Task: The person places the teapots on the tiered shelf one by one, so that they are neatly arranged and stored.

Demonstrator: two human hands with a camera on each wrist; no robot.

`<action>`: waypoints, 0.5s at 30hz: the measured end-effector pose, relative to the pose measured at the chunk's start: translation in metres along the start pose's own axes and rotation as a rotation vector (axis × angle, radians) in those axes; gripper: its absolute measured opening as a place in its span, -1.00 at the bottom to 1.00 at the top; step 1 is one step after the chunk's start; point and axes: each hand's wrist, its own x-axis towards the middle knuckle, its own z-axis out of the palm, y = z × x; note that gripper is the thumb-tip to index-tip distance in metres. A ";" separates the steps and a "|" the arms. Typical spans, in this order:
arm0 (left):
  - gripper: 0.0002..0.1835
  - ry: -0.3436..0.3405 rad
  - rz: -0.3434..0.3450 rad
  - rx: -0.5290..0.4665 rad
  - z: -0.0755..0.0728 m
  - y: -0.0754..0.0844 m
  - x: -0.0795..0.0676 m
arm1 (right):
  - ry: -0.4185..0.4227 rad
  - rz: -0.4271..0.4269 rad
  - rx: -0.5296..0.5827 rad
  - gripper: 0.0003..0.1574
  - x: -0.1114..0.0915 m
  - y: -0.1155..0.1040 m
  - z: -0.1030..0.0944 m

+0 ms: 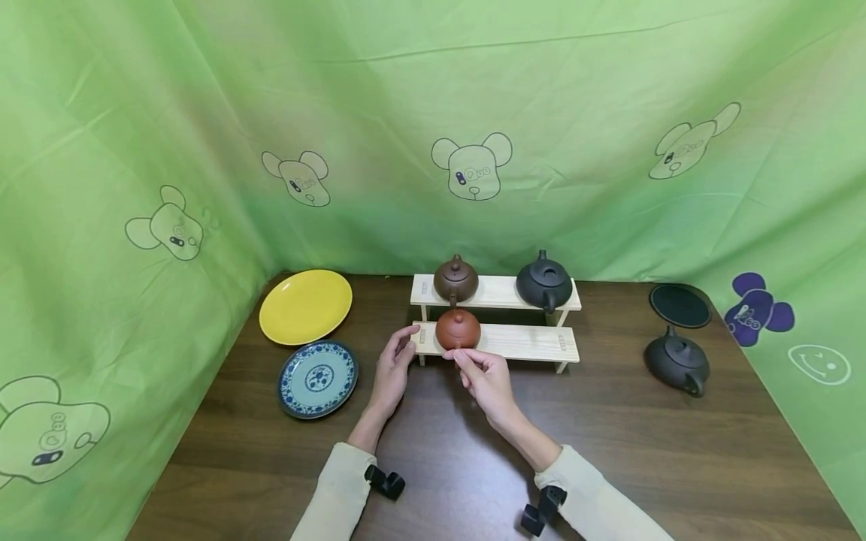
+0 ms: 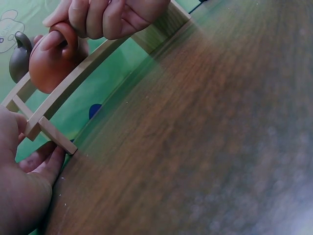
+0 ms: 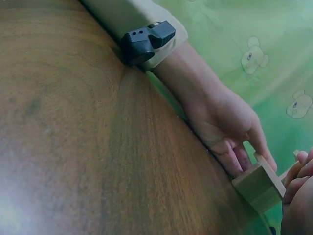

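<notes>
A small reddish-brown clay teapot [image 1: 458, 329] sits at the left part of the lower tier of a light wooden two-tier stand [image 1: 521, 343]. My right hand [image 1: 489, 382] pinches its handle, which faces me; the left wrist view shows the looped handle [image 2: 71, 43] under the right fingers. At the left end of the lower tier my left hand [image 1: 392, 374] holds the wood, thumb at the board's edge and other fingers down by the leg [image 2: 58, 136]. On the upper tier stand a dark brown teapot [image 1: 456, 279] at the left and a black teapot [image 1: 544, 283] at the right.
A yellow plate [image 1: 306, 306] and a blue-patterned plate [image 1: 318, 380] lie on the table's left side. Over on the right are a second black teapot [image 1: 676, 362] and a dark round disc [image 1: 679, 306]. A green printed cloth [image 1: 379, 225] hangs along the back and sides.
</notes>
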 end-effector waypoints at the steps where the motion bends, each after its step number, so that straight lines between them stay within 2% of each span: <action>1: -0.60 -0.003 -0.003 0.006 0.001 0.005 -0.001 | 0.004 0.004 0.001 -0.62 0.001 0.000 0.000; 5: -0.60 -0.002 -0.058 0.006 0.003 0.012 -0.002 | 0.012 0.017 0.013 -0.65 0.002 -0.001 0.000; 8: -0.60 0.005 -0.048 0.014 0.003 0.011 -0.002 | 0.015 0.019 0.011 -0.66 0.003 -0.001 0.000; 12: -0.61 0.012 0.000 0.010 -0.001 -0.005 0.001 | 0.014 0.018 0.016 -0.63 0.005 -0.001 0.000; 15: -0.63 0.003 -0.017 -0.004 -0.005 -0.024 0.007 | 0.014 0.027 0.034 -0.63 0.007 -0.001 0.001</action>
